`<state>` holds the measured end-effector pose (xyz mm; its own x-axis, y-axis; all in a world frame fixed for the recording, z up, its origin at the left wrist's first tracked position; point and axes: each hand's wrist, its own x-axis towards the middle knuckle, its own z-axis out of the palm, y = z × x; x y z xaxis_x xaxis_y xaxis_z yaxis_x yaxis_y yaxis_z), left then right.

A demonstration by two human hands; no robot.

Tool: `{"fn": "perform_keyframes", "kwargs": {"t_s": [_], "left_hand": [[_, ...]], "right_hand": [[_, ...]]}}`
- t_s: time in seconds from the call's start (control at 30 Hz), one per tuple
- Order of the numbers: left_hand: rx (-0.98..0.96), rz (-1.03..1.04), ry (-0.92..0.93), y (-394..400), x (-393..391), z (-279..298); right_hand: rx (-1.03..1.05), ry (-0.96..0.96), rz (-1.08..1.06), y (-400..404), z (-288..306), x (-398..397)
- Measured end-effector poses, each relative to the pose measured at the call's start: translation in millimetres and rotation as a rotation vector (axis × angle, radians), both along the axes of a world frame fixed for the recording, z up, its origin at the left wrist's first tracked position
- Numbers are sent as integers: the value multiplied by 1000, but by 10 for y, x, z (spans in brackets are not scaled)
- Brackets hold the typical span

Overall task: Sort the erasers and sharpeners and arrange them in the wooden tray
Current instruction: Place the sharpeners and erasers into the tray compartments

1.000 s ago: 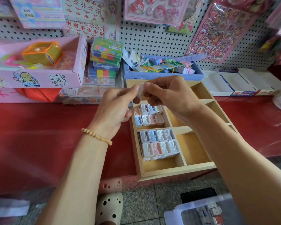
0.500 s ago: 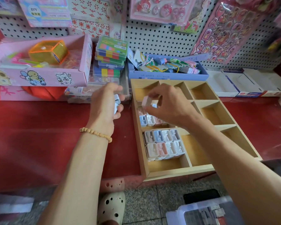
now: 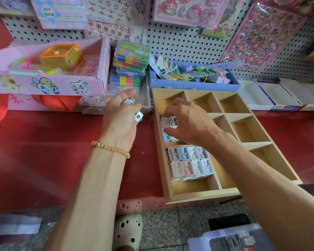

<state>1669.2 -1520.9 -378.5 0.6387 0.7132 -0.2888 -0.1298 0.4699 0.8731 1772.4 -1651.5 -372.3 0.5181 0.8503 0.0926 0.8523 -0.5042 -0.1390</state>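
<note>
The wooden tray [image 3: 225, 192] with several compartments lies on the red counter. Its near-left compartment holds two rows of pastel sharpeners [image 3: 189, 162]. More sharpeners [image 3: 165, 122] fill the compartment behind it. My right hand [image 3: 187, 124] reaches down into that compartment, fingers curled around a sharpener among the others; the held piece is mostly hidden. My left hand [image 3: 121, 113], with a bead bracelet, hovers left of the tray and grips a few small white-and-blue sharpeners [image 3: 138, 116].
Behind the tray stand a blue box of lanyards [image 3: 194, 84], a stack of coloured cases [image 3: 130, 60], a pink box [image 3: 49, 84] and white boxes [image 3: 272, 98]. A clear bin [image 3: 230, 240] sits on the floor below, beside a white clog [image 3: 127, 230].
My hands have parted. The right hand has dropped from above the tray into the middle-left compartment with a sharpener; the left hand has drifted left, still holding sharpeners.
</note>
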Motion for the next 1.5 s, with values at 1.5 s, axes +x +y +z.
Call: {"fn": "perform_keyframes", "kwargs": {"t_s": [1.5], "left_hand": [[403, -258, -2, -484, 150, 33]], "right_hand": [[564, 524, -246, -359, 255, -86]]}}
